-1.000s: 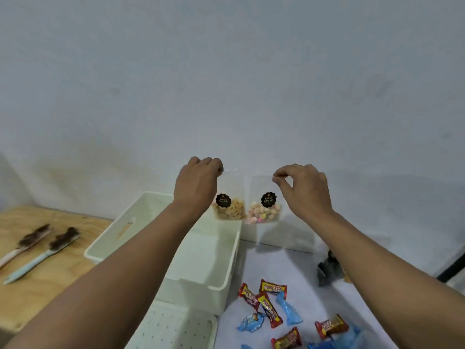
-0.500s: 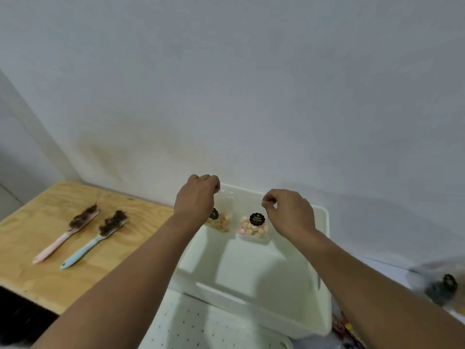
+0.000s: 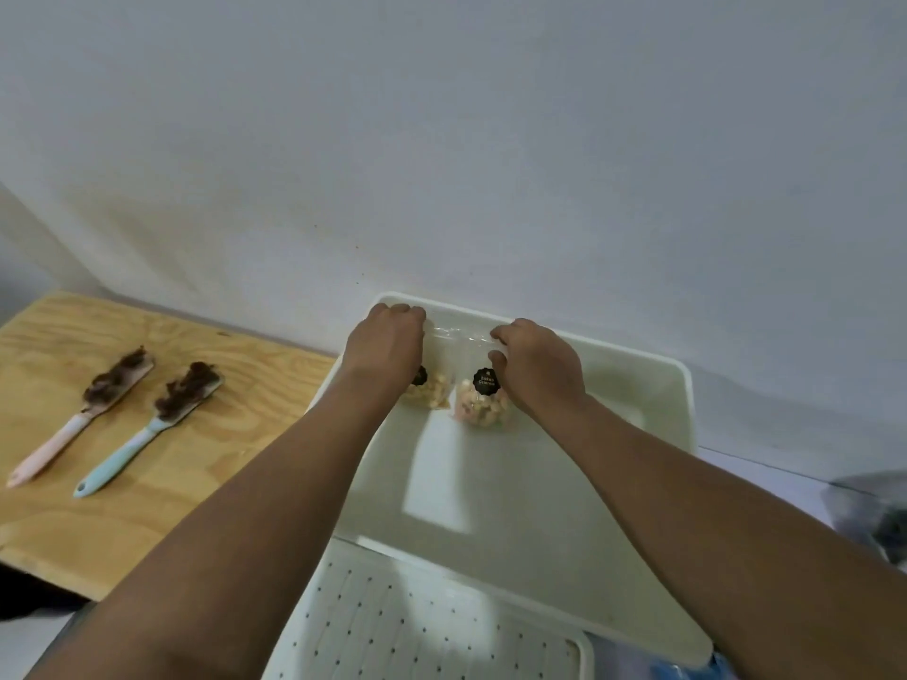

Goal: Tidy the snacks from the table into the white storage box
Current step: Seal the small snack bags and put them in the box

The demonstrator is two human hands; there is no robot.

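The left hand and right hand each pinch the top of 1 clear snack bag, the 2 bags low inside the white storage box at its far wall, so the best move seems to be settling both upright on the floor before the fingers part.

i see a wooden board at the left with two dirty spatulas lying side by side on it. the white storage box sits just right of it, a perforated lid in front.
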